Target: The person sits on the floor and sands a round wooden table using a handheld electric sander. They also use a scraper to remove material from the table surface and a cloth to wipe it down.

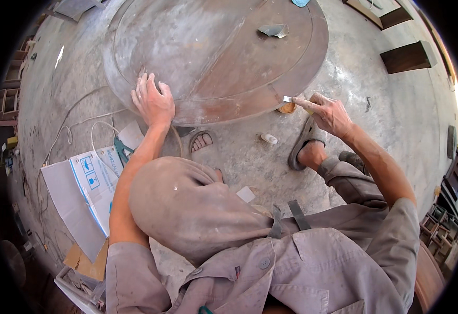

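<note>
Head view: we press left hand (153, 102) flat on round wooden tabletop (216, 49). Right hand (329, 112) pinches small flat blade (287, 99) at rim. Blade could slip, scratch wood.

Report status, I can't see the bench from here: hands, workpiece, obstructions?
Left hand flat on round wooden tabletop. Right hand pinching small pale scrap at its edge. Crumpled sandpaper lying on top.

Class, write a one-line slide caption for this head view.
Left hand flat on round wooden tabletop; right hand holds small pale piece at its edge.
</note>
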